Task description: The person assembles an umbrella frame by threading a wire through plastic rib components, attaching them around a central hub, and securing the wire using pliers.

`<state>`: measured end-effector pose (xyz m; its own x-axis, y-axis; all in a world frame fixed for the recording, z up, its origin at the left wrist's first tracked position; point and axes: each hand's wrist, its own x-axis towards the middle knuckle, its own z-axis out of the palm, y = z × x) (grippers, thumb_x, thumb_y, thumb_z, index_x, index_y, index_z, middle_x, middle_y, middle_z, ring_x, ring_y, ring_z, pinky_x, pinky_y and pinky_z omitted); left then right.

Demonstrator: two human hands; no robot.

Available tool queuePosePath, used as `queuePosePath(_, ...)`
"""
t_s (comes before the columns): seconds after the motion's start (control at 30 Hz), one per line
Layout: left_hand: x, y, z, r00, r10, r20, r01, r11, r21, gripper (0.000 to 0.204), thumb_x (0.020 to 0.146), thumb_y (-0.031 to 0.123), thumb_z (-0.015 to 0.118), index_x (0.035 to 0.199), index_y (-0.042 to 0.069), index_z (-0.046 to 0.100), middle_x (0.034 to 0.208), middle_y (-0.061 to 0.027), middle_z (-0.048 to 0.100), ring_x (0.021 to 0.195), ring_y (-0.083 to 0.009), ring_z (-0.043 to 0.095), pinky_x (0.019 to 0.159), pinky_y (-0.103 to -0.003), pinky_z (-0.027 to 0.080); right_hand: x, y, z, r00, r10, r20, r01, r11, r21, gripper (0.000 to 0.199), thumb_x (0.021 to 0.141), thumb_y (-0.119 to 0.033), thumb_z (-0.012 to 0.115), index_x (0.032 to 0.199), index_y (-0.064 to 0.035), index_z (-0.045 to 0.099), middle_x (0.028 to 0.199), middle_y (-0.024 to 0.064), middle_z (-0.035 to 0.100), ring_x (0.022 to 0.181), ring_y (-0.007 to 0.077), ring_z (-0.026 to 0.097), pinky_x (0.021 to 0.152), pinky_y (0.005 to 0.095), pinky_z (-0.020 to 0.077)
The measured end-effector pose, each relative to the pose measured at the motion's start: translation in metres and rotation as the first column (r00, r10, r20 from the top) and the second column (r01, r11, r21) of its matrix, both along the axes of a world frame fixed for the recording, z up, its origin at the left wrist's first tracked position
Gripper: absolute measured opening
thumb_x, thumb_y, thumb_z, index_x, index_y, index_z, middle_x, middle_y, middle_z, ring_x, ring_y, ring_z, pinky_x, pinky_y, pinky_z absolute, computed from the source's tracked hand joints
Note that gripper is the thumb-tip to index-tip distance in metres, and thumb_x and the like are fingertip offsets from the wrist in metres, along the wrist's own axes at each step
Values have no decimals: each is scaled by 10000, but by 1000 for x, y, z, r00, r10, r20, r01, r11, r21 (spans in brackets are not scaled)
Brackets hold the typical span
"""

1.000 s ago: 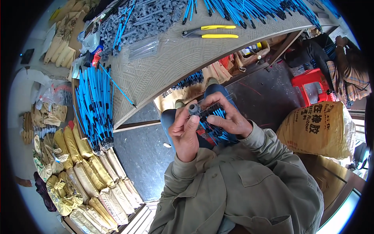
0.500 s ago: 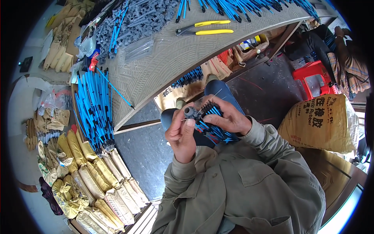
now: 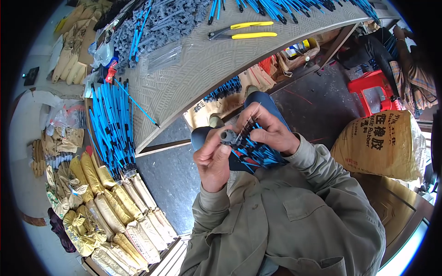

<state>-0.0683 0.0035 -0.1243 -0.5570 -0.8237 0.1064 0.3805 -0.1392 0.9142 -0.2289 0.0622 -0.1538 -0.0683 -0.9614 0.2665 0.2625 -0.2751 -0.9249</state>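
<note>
My left hand (image 3: 213,161) is closed, thumb and fingers pinching a grey plastic fitting (image 3: 227,136) whose round, hollow end faces up. Close beside it my right hand (image 3: 271,131) is curled around the black-tipped ends of several blue rods (image 3: 263,155). The bundle of rods spreads over my lap below that hand. A thin wire-like strand shows at the right fingertips; its lower end is hidden between the hands. Whether the fitting touches the rods I cannot tell.
The patterned table (image 3: 170,87) ahead bears a heap of grey fittings (image 3: 161,23), yellow-handled cutters (image 3: 241,30) and more blue rods (image 3: 276,9). Left stand blue rods (image 3: 110,129) and wrapped packets (image 3: 124,207). Right are a printed sack (image 3: 377,142), a red stool (image 3: 368,92) and another person (image 3: 405,69).
My right hand has shifted slightly, its fingers now bent closer over the rod ends. The grey fitting has tilted and moved a little right and down, staying in my left hand.
</note>
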Motion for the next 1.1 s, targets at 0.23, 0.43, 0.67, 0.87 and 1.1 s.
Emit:
queuePosePath(0.23, 4, 4, 2, 993, -10, 121, 27, 990, -139, 336, 828, 88, 623, 1122, -68, 580, 1051, -138, 581, 962, -169, 546, 865, -277, 414, 2, 3, 6, 994, 96, 54, -90, 990, -109, 260, 878, -204, 590, 1034, -59, 442, 964, 44, 466, 899, 144, 439, 862, 299, 340)
queuePosePath(0.43, 7, 2, 0, 998, -1, 61, 10, 990, -143, 349, 833, 142, 628, 1099, -81, 583, 1025, -141, 586, 930, -176, 552, 840, -290, 421, 8, 6, 5, 995, -25, -94, 18, 997, -78, 264, 886, -219, 575, 1021, -34, 443, 916, 77, 473, 835, 180, 471, 771, 312, 374)
queuePosePath(0.67, 7, 2, 3, 1000, -4, 22, 7, 993, -120, 400, 840, 229, 628, 1076, -92, 586, 998, -149, 590, 914, -185, 553, 828, -297, 422, 2, 10, 15, 907, -165, -388, 103, 979, -176, 294, 874, -229, 589, 1016, -1, 469, 782, 149, 521, 648, 307, 522, 584, 346, 397)
queuePosePath(0.87, 10, -3, 1, 996, -81, 30, 85, 979, -186, 450, 834, 294, 637, 1054, -96, 594, 991, -157, 592, 891, -183, 548, 820, -296, 419, -9, 5, 10, 916, -38, -399, -44, 980, -193, 278, 850, -210, 630, 988, -3, 506, 745, 126, 542, 623, 267, 539, 569, 329, 403)
queuePosePath(1.1, 14, -13, -2, 982, -176, 61, 184, 965, -186, 437, 837, 316, 634, 1035, -73, 618, 989, -140, 578, 858, -174, 534, 793, -292, 418, 8, 7, 0, 993, 108, 52, -106, 993, -48, 288, 789, -172, 713, 957, -41, 519, 858, 34, 521, 780, 120, 503, 694, 267, 394)
